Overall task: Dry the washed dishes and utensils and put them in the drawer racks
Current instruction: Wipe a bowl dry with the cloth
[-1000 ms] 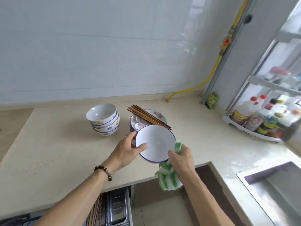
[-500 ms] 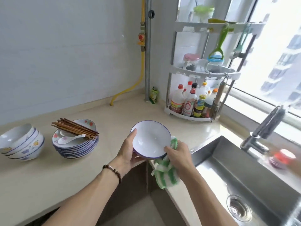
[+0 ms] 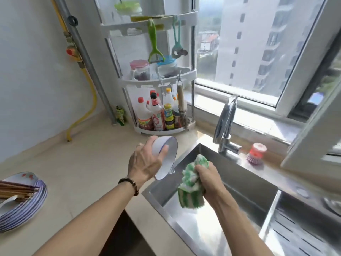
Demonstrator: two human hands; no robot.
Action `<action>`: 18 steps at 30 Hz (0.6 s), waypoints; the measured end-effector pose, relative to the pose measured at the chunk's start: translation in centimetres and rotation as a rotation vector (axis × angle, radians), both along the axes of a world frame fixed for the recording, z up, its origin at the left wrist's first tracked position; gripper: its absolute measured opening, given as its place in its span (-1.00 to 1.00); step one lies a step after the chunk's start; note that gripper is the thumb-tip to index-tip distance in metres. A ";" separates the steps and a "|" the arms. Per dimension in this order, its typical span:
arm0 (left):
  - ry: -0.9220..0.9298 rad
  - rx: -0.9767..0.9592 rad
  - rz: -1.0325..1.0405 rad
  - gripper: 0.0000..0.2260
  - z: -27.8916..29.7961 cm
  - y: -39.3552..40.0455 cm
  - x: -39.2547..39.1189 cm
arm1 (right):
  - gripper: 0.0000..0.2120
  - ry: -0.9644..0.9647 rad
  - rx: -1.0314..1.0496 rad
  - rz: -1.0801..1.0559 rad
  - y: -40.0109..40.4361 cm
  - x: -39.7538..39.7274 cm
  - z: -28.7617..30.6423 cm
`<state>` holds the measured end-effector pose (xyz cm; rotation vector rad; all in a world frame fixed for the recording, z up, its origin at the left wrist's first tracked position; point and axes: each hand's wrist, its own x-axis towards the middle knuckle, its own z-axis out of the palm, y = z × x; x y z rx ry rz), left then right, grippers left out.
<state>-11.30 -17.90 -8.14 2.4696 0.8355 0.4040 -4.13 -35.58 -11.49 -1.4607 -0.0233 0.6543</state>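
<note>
My left hand (image 3: 145,161) grips a white bowl with a blue rim (image 3: 168,157), tipped on its side over the left edge of the steel sink (image 3: 245,183). A little water hangs from the bowl's lower rim. My right hand (image 3: 208,176) holds a bunched green-and-white cloth (image 3: 191,185) above the sink, just right of the bowl and apart from it. At the far left of the counter lies a stack of blue-rimmed plates (image 3: 27,207) with brown chopsticks (image 3: 16,189) and a white spoon (image 3: 7,202) on top.
A tap (image 3: 226,124) rises behind the sink, with a red dish brush (image 3: 256,154) beside it. A white corner rack (image 3: 162,100) holds sauce bottles and jars at the back. A yellow hose (image 3: 88,100) and grey pipe run down the wall. Beige counter (image 3: 88,163) lies between plates and sink.
I have turned right toward the sink. The bowl went from facing up to tipped sideways over the sink, and the cloth came away from it. The stacked bowls have left the view.
</note>
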 end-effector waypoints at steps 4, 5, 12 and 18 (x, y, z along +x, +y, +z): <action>0.092 0.146 -0.107 -0.54 0.8 -2.4 1.5 | -0.71 0.050 0.092 -0.068 -1.5 0.8 0.0; 0.090 0.149 -0.115 -0.54 0.9 -2.7 1.7 | -0.72 0.060 0.111 -0.094 -1.8 1.0 0.0; 0.073 0.008 -0.086 -0.52 0.6 -3.1 3.0 | -0.74 0.006 -0.070 -0.269 -2.5 1.8 -1.7; 0.079 -0.150 -0.060 -0.47 0.3 -3.0 3.4 | -0.57 0.264 0.136 -0.179 -2.2 2.5 -0.2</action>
